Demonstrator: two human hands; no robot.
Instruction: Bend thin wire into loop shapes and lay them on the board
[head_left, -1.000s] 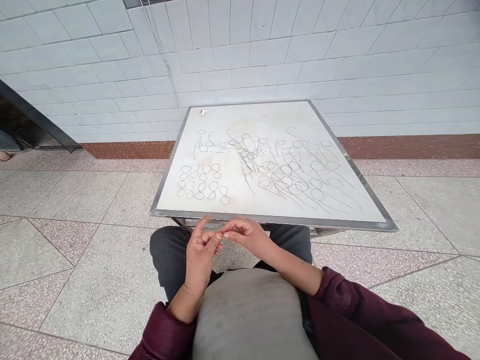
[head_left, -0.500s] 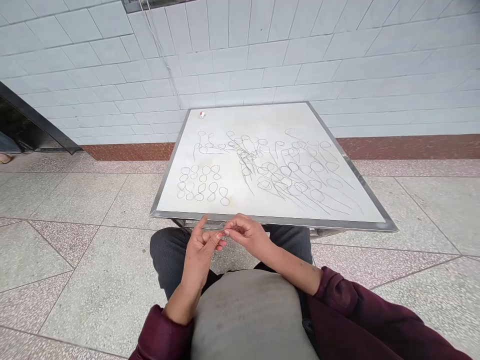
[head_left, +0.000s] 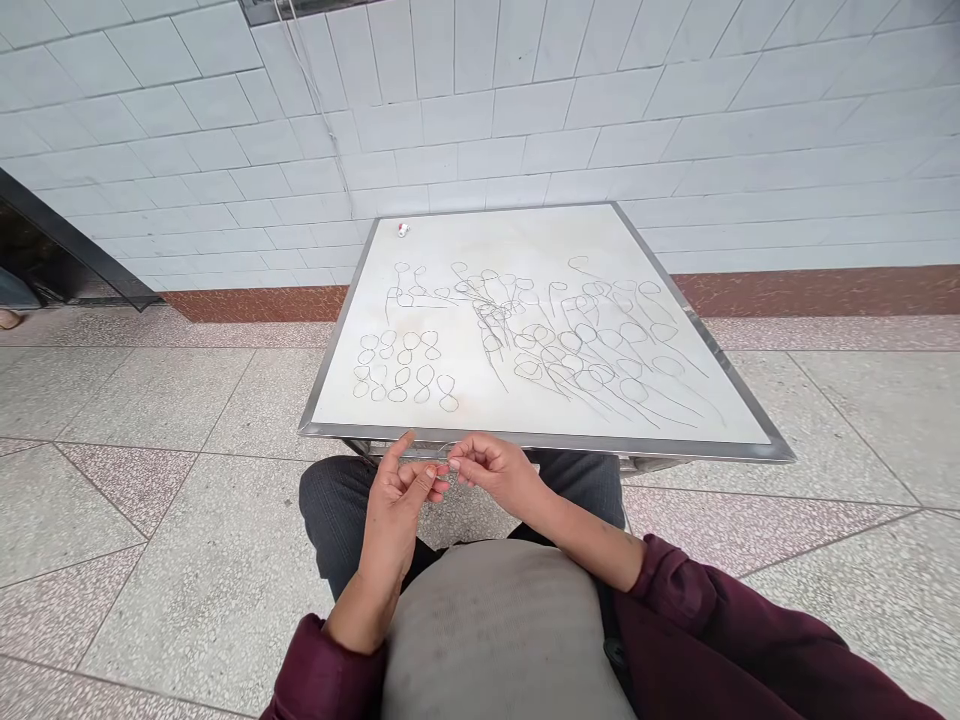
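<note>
My left hand (head_left: 397, 495) and my right hand (head_left: 495, 470) meet fingertip to fingertip over my lap, just below the near edge of the white table (head_left: 480, 432). Together they pinch a thin wire piece (head_left: 442, 455), barely visible between the fingers. On the table's left lie several small figure-eight wire loops (head_left: 405, 370). A larger spread of looped wires with long tails (head_left: 585, 345) covers the middle and right.
A small red-and-white object (head_left: 403, 230) lies at the table's far left corner. A white tiled wall stands behind the table, with a cable (head_left: 319, 110) hanging down it. Speckled floor tiles surround the table. A dark opening (head_left: 45, 250) is at far left.
Both hands have shifted slightly up toward the table edge, still working the wire between the fingertips. Nothing on the table has moved.
</note>
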